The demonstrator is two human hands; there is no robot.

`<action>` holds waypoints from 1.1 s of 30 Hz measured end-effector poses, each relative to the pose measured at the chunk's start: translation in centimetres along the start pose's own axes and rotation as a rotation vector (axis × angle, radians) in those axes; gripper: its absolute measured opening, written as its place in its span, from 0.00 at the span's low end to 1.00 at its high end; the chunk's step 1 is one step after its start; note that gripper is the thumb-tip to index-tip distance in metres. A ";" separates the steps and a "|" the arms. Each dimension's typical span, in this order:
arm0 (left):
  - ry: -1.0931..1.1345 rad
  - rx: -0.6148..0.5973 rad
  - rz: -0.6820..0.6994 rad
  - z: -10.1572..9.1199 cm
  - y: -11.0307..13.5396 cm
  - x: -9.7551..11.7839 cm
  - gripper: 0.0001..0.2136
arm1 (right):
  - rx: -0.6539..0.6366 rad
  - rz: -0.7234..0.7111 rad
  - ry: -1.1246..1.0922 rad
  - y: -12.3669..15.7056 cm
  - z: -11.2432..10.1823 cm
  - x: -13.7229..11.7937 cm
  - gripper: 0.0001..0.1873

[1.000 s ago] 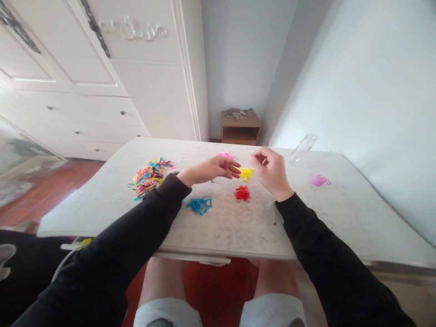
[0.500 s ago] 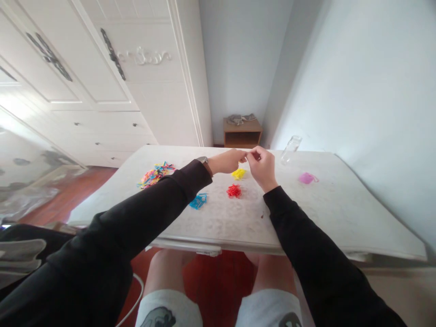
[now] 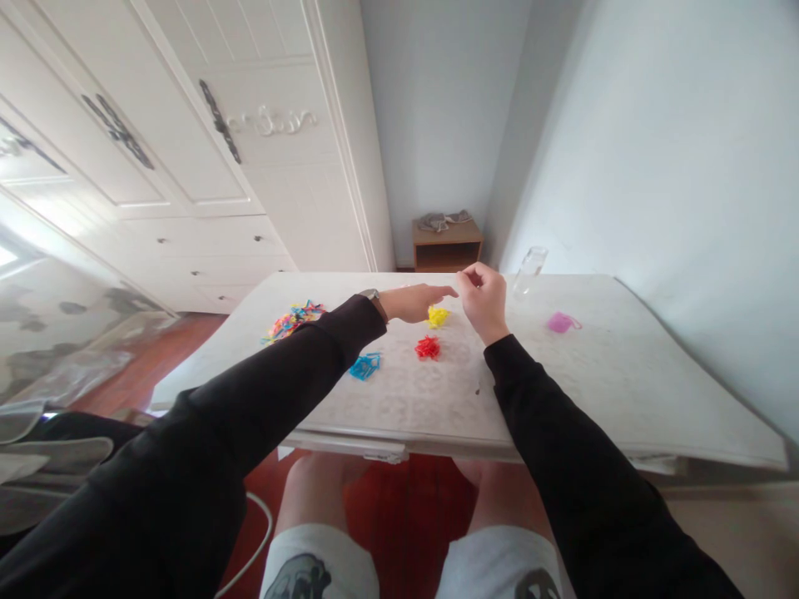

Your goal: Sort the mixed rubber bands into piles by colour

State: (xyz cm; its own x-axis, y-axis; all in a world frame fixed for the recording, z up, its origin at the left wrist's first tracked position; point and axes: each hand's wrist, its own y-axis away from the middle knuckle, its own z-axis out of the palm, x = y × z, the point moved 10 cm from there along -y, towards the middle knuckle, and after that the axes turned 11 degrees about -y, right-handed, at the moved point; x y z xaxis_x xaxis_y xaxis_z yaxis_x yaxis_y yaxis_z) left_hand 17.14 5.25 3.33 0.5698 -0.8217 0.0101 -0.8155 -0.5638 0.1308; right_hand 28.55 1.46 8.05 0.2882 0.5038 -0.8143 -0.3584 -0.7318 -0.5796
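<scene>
Above the far middle of the table, my left hand (image 3: 412,302) points its index finger toward my right hand. Its other fingers look curled or hidden, and I see nothing in it. My right hand (image 3: 485,298) is closed in a pinch just beside that fingertip; anything between its fingers is too small to make out. Under and near the hands lie a yellow pile (image 3: 438,317) and a red pile (image 3: 428,348) of thin strips that look like small rubber bands. A blue pile (image 3: 364,366) is nearer my left forearm. A mixed-colour heap (image 3: 293,322) sits farther left, partly behind my sleeve.
A clear glass bottle (image 3: 530,273) stands at the table's far right, by the wall. A pink-purple pile (image 3: 563,322) lies on the white table (image 3: 599,399) to the right. Beyond the table is a small wooden stand (image 3: 447,237) with cloth on top. White cabinets (image 3: 250,166) rise at left.
My hands have parted slightly at the fingertips, and my left index finger has straightened. The view has shifted a little. The piles and bottle stay in place.
</scene>
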 end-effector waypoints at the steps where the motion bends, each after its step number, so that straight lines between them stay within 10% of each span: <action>1: -0.001 -0.003 0.000 0.1 0.0 -0.1 0.38 | 0.000 0.002 -0.002 0.0 0.0 0.0 0.11; 12: 0.109 0.112 0.094 -0.3 -1.2 -0.9 0.39 | -0.022 0.014 -0.004 0.0 0.1 0.3 0.09; 22: 0.319 0.230 -0.220 -0.6 0.1 -12.0 0.30 | -0.012 -0.004 -0.022 -0.1 0.0 -0.1 0.10; 28: 0.238 0.228 -0.235 1.8 -0.2 -11.6 0.29 | -0.030 0.010 -0.009 0.0 0.2 0.2 0.10; 33: 0.281 0.273 -0.327 0.2 0.7 -12.4 0.20 | -0.042 0.009 0.001 0.0 0.3 0.5 0.10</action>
State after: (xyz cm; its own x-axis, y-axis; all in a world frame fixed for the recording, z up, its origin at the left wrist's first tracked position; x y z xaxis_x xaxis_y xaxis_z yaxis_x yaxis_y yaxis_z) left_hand 9.43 15.05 3.06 0.7743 -0.5661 0.2828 -0.5656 -0.8195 -0.0921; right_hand 28.42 1.84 7.66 0.2863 0.4966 -0.8194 -0.3234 -0.7549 -0.5705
